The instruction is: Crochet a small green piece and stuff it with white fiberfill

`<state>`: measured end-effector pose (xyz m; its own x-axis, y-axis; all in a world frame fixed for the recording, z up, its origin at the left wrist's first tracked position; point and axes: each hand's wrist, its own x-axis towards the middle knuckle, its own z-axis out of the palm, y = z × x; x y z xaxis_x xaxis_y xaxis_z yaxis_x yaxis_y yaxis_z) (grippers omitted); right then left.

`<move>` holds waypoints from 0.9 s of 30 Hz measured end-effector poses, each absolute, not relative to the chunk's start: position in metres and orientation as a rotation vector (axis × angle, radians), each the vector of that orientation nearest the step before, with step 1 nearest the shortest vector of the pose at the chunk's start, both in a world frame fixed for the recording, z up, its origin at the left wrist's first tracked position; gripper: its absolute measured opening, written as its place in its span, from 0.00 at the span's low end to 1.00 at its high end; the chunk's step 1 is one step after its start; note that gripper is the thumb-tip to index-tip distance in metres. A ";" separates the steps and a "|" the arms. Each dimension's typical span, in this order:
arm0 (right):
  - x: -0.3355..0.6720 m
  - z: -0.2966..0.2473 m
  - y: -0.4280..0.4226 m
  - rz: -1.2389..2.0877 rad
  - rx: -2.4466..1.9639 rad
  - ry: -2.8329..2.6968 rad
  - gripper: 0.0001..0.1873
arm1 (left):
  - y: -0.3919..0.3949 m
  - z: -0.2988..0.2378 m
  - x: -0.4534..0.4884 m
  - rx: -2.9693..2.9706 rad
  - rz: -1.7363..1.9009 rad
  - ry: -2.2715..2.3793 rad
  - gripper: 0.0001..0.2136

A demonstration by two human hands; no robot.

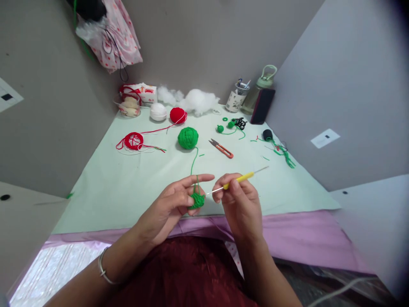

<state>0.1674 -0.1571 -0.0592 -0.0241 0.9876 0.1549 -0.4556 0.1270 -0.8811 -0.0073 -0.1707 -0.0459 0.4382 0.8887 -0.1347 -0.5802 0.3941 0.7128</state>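
My left hand (pixel 174 200) pinches a small green crochet piece (pixel 197 201) between thumb and fingers, its index finger stretched out with green yarn looped over it. From there the strand runs up to a green yarn ball (pixel 188 138) on the table. My right hand (pixel 241 200) grips a crochet hook (pixel 244 177) by its yellow handle. The hook's metal tip points left and meets the right edge of the green piece; whether it sits inside a stitch I cannot tell.
Orange-handled thread snips (pixel 222 149) lie beyond my right hand. Red yarn (pixel 134 141) lies at the left, near a red ball (pixel 178 115) and a white ball (pixel 158 111). White stuffing (pixel 200 101), a pen holder (pixel 237 98), a bottle (pixel 255 96) and a phone (pixel 263 106) stand behind.
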 end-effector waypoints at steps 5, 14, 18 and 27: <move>0.161 -0.060 -0.157 1.478 -0.735 -0.853 0.13 | -0.174 -0.048 -0.005 0.743 1.071 0.637 0.17; 0.147 -0.064 -0.162 1.327 -0.740 -0.934 0.11 | -0.178 -0.049 -0.006 0.916 1.175 0.817 0.18; 0.143 -0.061 -0.162 1.351 -0.693 -0.945 0.11 | -0.177 -0.044 -0.010 0.874 1.165 0.813 0.27; 0.138 -0.056 -0.162 1.293 -0.674 -1.010 0.08 | -0.177 -0.042 -0.019 0.888 1.172 0.786 0.31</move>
<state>0.1383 -0.1624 -0.0555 -0.0277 0.9739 0.2254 -0.4542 0.1886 -0.8707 -0.0185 -0.1767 -0.0420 0.2145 0.9750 -0.0589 -0.4247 0.1474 0.8932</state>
